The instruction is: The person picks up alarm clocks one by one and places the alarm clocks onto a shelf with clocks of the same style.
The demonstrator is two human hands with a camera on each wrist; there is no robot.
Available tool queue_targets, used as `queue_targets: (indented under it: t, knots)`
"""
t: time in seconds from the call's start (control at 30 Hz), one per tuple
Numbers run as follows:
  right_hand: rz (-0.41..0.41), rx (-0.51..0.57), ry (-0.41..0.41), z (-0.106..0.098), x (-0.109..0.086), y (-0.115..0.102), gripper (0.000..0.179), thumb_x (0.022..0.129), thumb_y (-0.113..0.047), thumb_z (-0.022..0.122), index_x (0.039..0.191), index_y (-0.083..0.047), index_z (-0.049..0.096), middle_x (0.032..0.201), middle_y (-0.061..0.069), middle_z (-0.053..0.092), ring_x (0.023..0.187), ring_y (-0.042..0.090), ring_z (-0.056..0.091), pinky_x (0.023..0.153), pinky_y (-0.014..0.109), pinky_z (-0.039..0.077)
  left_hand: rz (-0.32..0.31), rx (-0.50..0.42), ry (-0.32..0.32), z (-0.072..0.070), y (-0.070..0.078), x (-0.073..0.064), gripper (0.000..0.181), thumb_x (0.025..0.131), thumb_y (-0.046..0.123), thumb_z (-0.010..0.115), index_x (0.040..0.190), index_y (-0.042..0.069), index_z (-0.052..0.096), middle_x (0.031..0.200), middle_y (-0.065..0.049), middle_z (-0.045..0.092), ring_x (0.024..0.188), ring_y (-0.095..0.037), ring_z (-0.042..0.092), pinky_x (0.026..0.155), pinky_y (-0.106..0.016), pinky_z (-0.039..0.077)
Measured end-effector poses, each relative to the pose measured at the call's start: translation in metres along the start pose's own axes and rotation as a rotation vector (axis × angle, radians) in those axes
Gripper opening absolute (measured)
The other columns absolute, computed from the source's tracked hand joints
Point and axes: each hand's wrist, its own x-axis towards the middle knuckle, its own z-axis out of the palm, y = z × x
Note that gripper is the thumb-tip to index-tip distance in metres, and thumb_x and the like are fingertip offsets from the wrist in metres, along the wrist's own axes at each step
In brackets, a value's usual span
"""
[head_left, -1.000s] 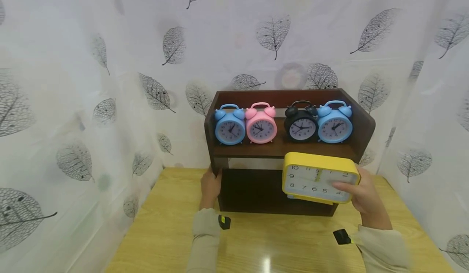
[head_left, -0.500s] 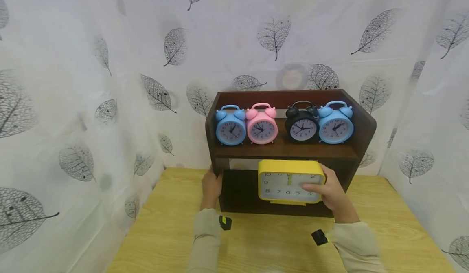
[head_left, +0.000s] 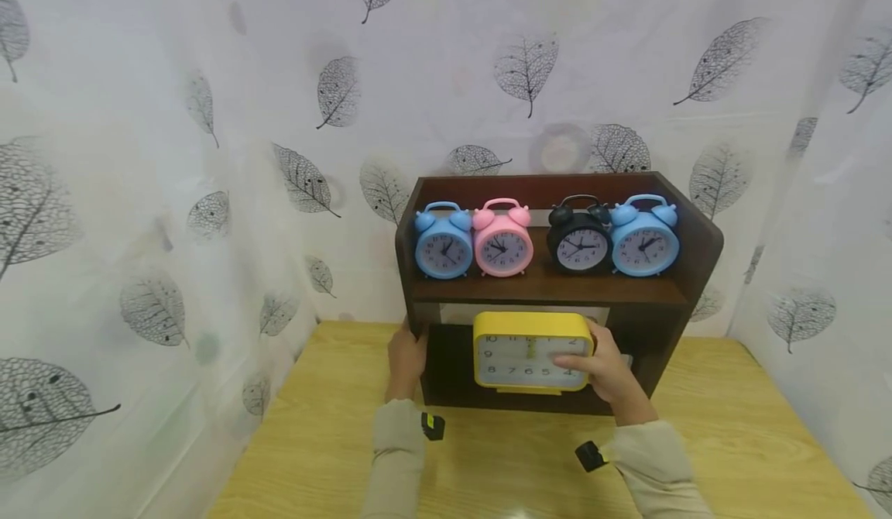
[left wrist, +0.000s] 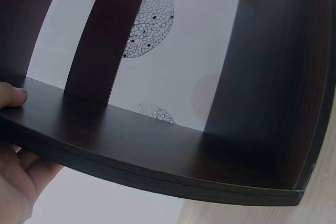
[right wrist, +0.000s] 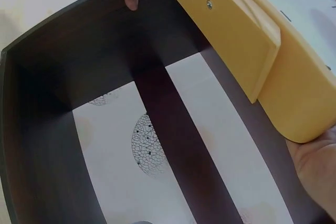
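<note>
My right hand [head_left: 605, 368] grips the right end of a yellow rectangular clock [head_left: 533, 325], its thumb across the white dial. The clock is upright in front of the lower compartment of a dark brown wooden shelf [head_left: 550, 293]. In the right wrist view, the clock's yellow base with a screw [right wrist: 231, 35] faces the camera, at the compartment's opening. My left hand [head_left: 406, 360] holds the shelf's left side panel; the left wrist view shows the thumb [left wrist: 11, 97] inside and fingers [left wrist: 26, 177] outside the panel.
On the upper board stand a blue alarm clock [head_left: 444, 252], a pink one [head_left: 503, 249], a black one [head_left: 580, 246] and another blue one [head_left: 645, 248]. A gap separates pink from black. The shelf stands on a light wooden table [head_left: 334, 426] before a leaf-patterned curtain [head_left: 432, 77].
My right hand has carried the yellow clock leftward and slightly down, from the shelf's right front to the middle of the lower compartment's opening. My left hand has kept its hold on the side panel.
</note>
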Motion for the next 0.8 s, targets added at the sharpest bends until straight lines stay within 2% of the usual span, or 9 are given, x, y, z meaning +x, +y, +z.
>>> queue_targets:
  t: [0.4, 0.8]
  knots:
    - [0.048, 0.0, -0.03, 0.007, 0.009, 0.025, 0.043, 0.081, 0.01, 0.062, 0.115, -0.016, 0.058, 0.101, -0.005, 0.07, 0.088, 0.01, 0.068, 0.072, 0.029, 0.055, -0.034, 0.011, -0.004, 0.0, 0.0, -0.001, 0.039, 0.093, 0.023, 0.054, 0.126, 0.003, 0.055, 0.091, -0.03, 0.067, 0.082, -0.044, 0.065, 0.07, -0.054, 0.049]
    - [0.12, 0.004, 0.009, 0.004, 0.014, 0.046, 0.041, 0.081, 0.01, 0.062, 0.108, -0.021, 0.06, 0.096, -0.008, 0.071, 0.084, 0.011, 0.07, 0.069, 0.03, 0.056, -0.001, 0.007, 0.004, 0.0, 0.0, 0.001, 0.038, 0.093, 0.021, 0.054, 0.124, 0.0, 0.055, 0.091, -0.03, 0.067, 0.082, -0.046, 0.065, 0.067, -0.054, 0.049]
